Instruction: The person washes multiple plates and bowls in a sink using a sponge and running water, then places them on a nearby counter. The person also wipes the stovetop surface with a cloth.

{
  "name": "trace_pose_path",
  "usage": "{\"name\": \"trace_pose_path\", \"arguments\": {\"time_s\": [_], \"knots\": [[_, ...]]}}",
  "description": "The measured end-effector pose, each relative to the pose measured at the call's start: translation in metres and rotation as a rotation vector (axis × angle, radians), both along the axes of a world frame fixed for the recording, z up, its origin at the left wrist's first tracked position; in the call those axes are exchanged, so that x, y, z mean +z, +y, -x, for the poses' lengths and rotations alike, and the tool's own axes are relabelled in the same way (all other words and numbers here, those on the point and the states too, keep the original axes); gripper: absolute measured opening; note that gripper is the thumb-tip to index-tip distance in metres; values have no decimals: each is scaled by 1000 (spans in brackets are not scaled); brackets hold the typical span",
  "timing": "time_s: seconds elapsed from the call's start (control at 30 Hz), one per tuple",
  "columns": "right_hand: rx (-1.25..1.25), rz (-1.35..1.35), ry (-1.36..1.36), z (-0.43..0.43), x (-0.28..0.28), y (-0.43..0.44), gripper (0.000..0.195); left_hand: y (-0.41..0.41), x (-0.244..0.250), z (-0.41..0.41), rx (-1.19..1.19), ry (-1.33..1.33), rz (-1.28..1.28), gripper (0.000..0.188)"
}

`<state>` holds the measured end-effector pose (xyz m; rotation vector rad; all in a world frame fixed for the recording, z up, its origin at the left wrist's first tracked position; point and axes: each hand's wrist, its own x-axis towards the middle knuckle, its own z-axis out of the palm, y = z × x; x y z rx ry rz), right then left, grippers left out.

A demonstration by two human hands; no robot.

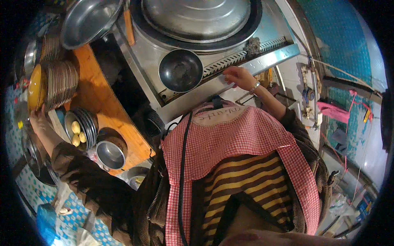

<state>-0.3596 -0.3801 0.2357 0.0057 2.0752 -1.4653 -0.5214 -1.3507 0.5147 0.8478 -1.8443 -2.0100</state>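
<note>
My left hand [38, 118] is stretched out to the far left, its fingers at the lower edge of a yellow bowl [36, 87]. Beside that bowl stands a tight row of stacked plates [61, 83] on edge. Whether the fingers grip the bowl or only touch it, I cannot tell. My right hand [240, 78], with a band at the wrist, is at the front edge of a steel stove [271, 57]. Its fingers are loosely bent and nothing shows in them. Left of it, a dark round bowl [181, 70] rests on the stove top.
A large domed metal lid [197, 18] covers the wok ring at the back. An empty metal basin [92, 21] stands upper left. On the wooden board [114, 113] are a steel bowl [110, 154] and stacked bowls holding several potatoes [79, 133]. A scouring pad [252, 46] lies on the stove's slotted strip.
</note>
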Motion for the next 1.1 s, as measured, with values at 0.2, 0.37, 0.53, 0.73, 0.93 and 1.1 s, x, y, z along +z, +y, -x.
{"name": "trace_pose_path", "arguments": {"time_s": [0.2, 0.37, 0.53, 0.73, 0.93, 1.1], "knots": [[-91, -170, 26, 9, -10, 10, 32, 119, -167, 28, -92, 164, 14, 37], [-17, -219, 161, 36, -56, -60, 38, 76, -52, -12, 259, -23, 718, 42], [-9, -222, 256, 42, -91, -51, 26, 207, -66, -1, 508, -804, 1254, 50], [17, -399, 508, 49, -67, -63, 19, 263, -114, -19, 636, 15, 1533, 63], [-62, -220, 343, 44, 15, -97, 18, 520, -155, -128, -639, -54, 406, 56], [10, -175, 511, 26, 49, -121, 16, 567, -184, -157, -751, -11, 161, 45]]}}
